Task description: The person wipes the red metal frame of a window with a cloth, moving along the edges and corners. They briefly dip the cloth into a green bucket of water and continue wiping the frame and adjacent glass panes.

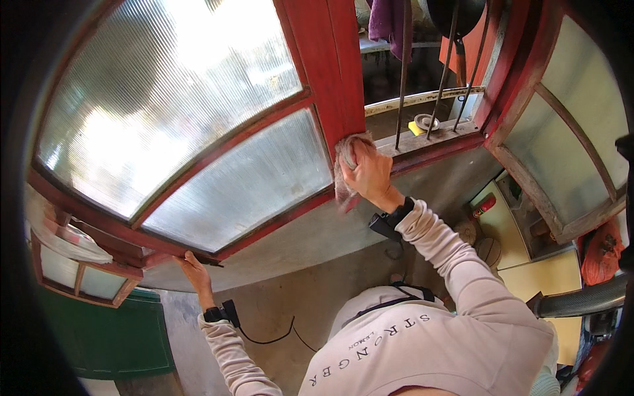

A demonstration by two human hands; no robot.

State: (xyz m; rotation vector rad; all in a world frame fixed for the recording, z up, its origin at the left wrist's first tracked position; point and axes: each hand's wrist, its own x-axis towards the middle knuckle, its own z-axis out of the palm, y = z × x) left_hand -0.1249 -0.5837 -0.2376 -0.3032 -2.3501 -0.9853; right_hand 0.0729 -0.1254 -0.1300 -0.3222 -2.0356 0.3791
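My right hand [369, 173] grips a bunched, greyish-pink cloth [345, 179] and presses it against the lower part of the red wooden window stile [342, 79]. Part of the cloth hangs below my fingers. My left hand [194, 274] is at the bottom rail of the red-framed window sash [252, 237], with the thumb on its lower edge; the other fingers are partly hidden. This sash holds a large ribbed glass pane [198, 64] above a smaller ribbed pane [247, 183]. Dark wristbands with attached devices circle both wrists.
Right of the stile, metal bars [402, 84] cross the opening, with a yellow sponge [416, 128] on the sill behind. Another sash [559, 148] swings inward at the right. A cabinet [540, 272] and red plastic bag [602, 252] stand below it. A plastic bag [74, 242] hangs left.
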